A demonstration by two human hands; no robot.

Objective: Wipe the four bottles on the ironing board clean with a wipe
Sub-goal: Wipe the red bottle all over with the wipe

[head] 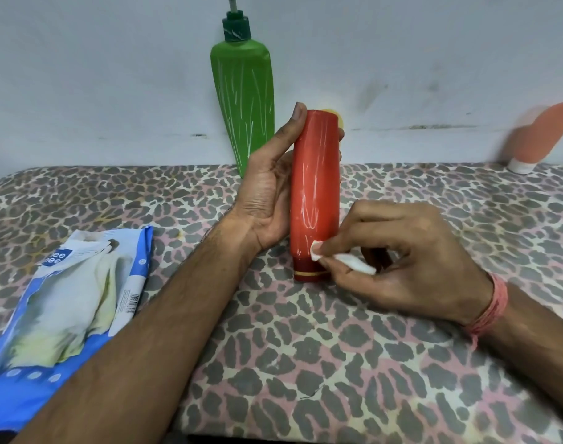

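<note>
A red bottle (315, 184) stands cap-down on the leopard-print ironing board (305, 363). My left hand (270, 190) grips its body from the left, thumb near the top. My right hand (398, 254) pinches a small white wipe (344, 261) against the bottle's lower end, just above the gold-ringed cap. A green pump bottle (241, 100) stands behind, against the wall. A peach tube (542, 136) leans at the far right, standing on its white cap. A yellow object (337, 118) peeks out behind the red bottle's top, mostly hidden.
A blue and white pack of wipes (62, 302) lies open at the left of the board, with wipes spilling from it. A pale wall (113, 75) runs close behind the board. The board's front edge is near the bottom of the view.
</note>
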